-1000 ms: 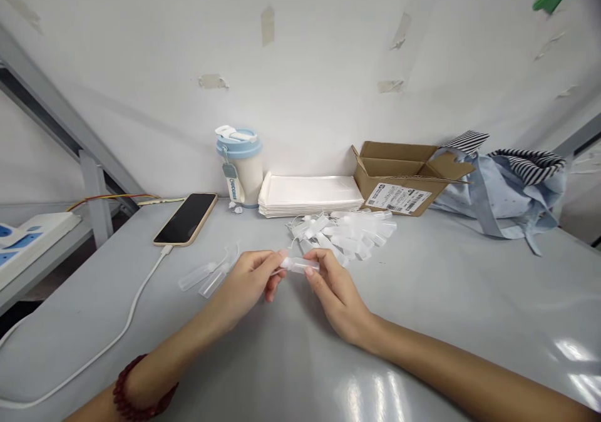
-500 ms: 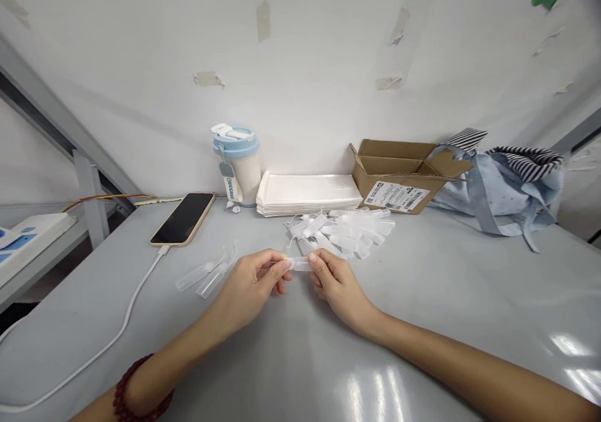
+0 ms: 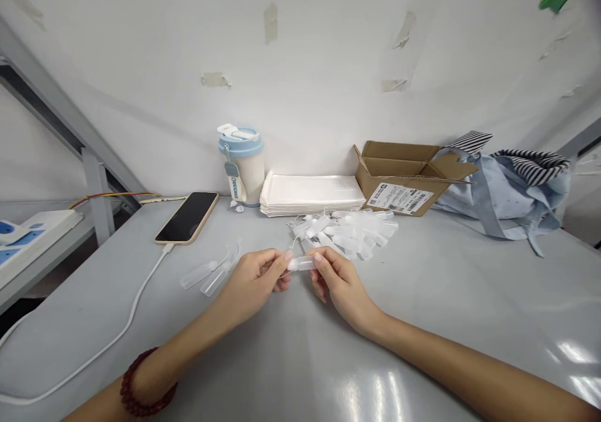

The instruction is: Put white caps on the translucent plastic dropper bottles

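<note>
Between my two hands is a small translucent plastic tube (image 3: 304, 263) with a whitish neck at its left end, held level above the grey table. My left hand (image 3: 260, 278) pinches the neck end between thumb and fingers, and a thin strap shows below the fingertips. My right hand (image 3: 340, 281) grips the other end, thumb on top. Just behind the hands lies a loose pile of similar tubes (image 3: 361, 231). Left of my left hand, separate tubes (image 3: 216, 279) with thin curved straps rest on the table.
A stack of white sleeves (image 3: 312, 193) stands behind the pile, between a blue-lidded cup (image 3: 251, 174) and an open cardboard box (image 3: 399, 187). A pale blue bag (image 3: 511, 190) sits farther right. At left are a phone (image 3: 188, 217), its white cable (image 3: 136, 303) and a power strip (image 3: 32, 237).
The view has shifted slightly. Both hands keep hold of the tube; my left thumb has moved up a little, and more of the tube's neck shows between the fingers.
</note>
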Demonstrator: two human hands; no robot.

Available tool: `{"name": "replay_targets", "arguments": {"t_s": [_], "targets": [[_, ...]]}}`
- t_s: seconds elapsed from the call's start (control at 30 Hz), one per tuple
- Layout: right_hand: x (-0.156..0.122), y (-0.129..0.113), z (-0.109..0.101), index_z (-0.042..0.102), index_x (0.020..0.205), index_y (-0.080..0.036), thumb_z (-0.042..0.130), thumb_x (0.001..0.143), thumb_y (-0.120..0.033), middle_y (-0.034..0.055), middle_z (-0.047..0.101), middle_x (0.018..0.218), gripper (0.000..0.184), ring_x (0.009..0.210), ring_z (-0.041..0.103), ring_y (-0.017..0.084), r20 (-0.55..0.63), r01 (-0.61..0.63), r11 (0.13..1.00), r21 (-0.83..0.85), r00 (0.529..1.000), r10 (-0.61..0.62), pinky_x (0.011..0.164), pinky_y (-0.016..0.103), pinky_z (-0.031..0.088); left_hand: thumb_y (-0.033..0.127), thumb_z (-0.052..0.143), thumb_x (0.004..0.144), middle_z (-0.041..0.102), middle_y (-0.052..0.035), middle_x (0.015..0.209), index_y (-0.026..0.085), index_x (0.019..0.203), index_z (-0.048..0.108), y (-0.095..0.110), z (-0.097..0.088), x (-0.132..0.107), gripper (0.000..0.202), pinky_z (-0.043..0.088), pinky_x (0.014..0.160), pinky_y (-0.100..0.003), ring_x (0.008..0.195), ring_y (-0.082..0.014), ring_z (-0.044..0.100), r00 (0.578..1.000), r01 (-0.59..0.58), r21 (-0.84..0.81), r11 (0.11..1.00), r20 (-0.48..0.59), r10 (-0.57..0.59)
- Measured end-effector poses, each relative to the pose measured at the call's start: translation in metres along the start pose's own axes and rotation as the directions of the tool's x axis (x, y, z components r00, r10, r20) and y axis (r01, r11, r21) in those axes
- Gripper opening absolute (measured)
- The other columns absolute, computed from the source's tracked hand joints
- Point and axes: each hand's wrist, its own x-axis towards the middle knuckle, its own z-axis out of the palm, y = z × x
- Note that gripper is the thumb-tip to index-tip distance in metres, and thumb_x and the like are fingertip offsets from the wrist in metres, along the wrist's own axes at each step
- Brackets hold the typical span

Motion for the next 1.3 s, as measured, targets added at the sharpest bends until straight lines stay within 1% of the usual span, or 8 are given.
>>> {"name": "replay_targets", "arguments": {"t_s": [0.17, 0.37, 0.7, 0.93, 1.07, 1.17, 1.23, 1.3], "targets": [[-0.001, -0.001, -0.001, 0.051, 0.092, -0.017, 0.045, 0.091, -0.045, -0.0045, 0.049, 0.061, 0.029, 0.046, 0.042, 0.008, -0.025, 0.047, 0.997, -0.059, 0.999, -0.048, 0.045, 0.022, 0.035, 0.052, 0.042, 0.087, 0.056, 0.0016, 0.056, 0.017, 0.062, 0.056, -0.001, -0.001, 0.003, 0.046, 0.045, 0.063, -0.025, 0.058, -0.0141, 0.055, 0.996, 0.049, -0.058, 0.997, 0.078, -0.044], [0.001, -0.001, -0.002, 0.048, 0.080, -0.018, 0.046, 0.089, -0.048, -0.0075, 0.037, 0.056, 0.032, 0.039, 0.033, 0.006, -0.019, 0.024, 0.999, -0.048, 1.000, -0.025, 0.037, 0.019, 0.027, 0.049, 0.043, 0.087, 0.055, 0.0000, 0.053, 0.017, 0.051, 0.054, 0.000, 0.001, 0.001, 0.050, 0.045, 0.066, -0.025, 0.068, -0.0176, 0.060, 0.996, 0.037, -0.038, 0.999, 0.084, -0.033], [0.002, -0.004, -0.002, 0.044, 0.074, -0.018, 0.049, 0.085, -0.053, -0.0109, 0.027, 0.049, 0.037, 0.036, 0.025, 0.004, -0.037, -0.066, 0.998, 0.008, 0.997, 0.066, 0.034, 0.018, 0.020, 0.043, 0.052, 0.083, 0.060, 0.0013, 0.062, 0.018, 0.066, 0.061, 0.002, 0.002, -0.004, 0.032, 0.043, 0.062, -0.024, 0.061, -0.0139, 0.055, 0.999, 0.004, 0.020, 1.000, 0.033, -0.005], [0.003, -0.003, -0.004, 0.049, 0.079, -0.018, 0.049, 0.087, -0.049, -0.0100, 0.029, 0.050, 0.033, 0.039, 0.026, 0.006, -0.052, 0.002, 0.999, -0.049, 0.999, -0.004, 0.037, 0.019, 0.022, 0.040, 0.049, 0.086, 0.062, 0.0013, 0.067, 0.019, 0.076, 0.062, -0.002, 0.004, -0.002, 0.026, 0.044, 0.063, -0.025, 0.067, -0.0152, 0.058, 0.995, -0.097, 0.126, 0.987, -0.015, 0.100], [0.000, -0.004, -0.004, 0.056, 0.093, -0.016, 0.052, 0.088, -0.039, -0.0062, 0.044, 0.055, 0.024, 0.045, 0.040, 0.008, -0.089, 0.168, 0.951, -0.261, 0.976, -0.196, 0.043, 0.020, 0.032, 0.036, 0.049, 0.087, 0.068, -0.0012, 0.091, 0.022, 0.098, 0.061, -0.003, 0.007, -0.002, 0.022, 0.048, 0.069, -0.025, 0.084, -0.0176, 0.063, 0.985, -0.136, 0.190, 0.972, -0.084, 0.154], [0.002, -0.009, -0.012, 0.059, 0.098, -0.016, 0.056, 0.087, -0.027, -0.0027, 0.055, 0.063, 0.015, 0.052, 0.049, 0.010, -0.092, 0.401, 0.770, -0.496, 0.858, -0.506, 0.050, 0.022, 0.040, 0.034, 0.049, 0.087, 0.064, -0.0037, 0.111, 0.023, 0.112, 0.056, -0.003, 0.006, 0.000, 0.028, 0.049, 0.062, -0.025, 0.088, -0.0185, 0.063, 0.954, -0.175, 0.315, 0.933, -0.181, 0.239], [0.007, -0.014, -0.023, 0.059, 0.101, -0.017, 0.057, 0.086, -0.017, 0.0008, 0.061, 0.072, 0.015, 0.058, 0.053, 0.011, -0.027, 0.541, 0.523, -0.659, 0.678, -0.735, 0.055, 0.024, 0.042, 0.031, 0.047, 0.087, 0.062, -0.0052, 0.114, 0.022, 0.113, 0.055, -0.003, -0.002, 0.003, 0.029, 0.048, 0.058, -0.025, 0.086, -0.0190, 0.063, 0.909, -0.211, 0.428, 0.879, -0.246, 0.337], [0.015, -0.020, -0.037, 0.058, 0.102, -0.018, 0.061, 0.082, -0.010, 0.0041, 0.064, 0.076, 0.022, 0.066, 0.055, 0.015, 0.169, 0.623, 0.182, -0.761, 0.461, -0.871, 0.059, 0.026, 0.044, 0.028, 0.045, 0.086, 0.063, -0.0059, 0.112, 0.020, 0.109, 0.057, -0.004, -0.018, 0.009, 0.028, 0.049, 0.060, -0.026, 0.087, -0.0197, 0.062, 0.847, -0.215, 0.536, 0.816, -0.314, 0.429]]}}
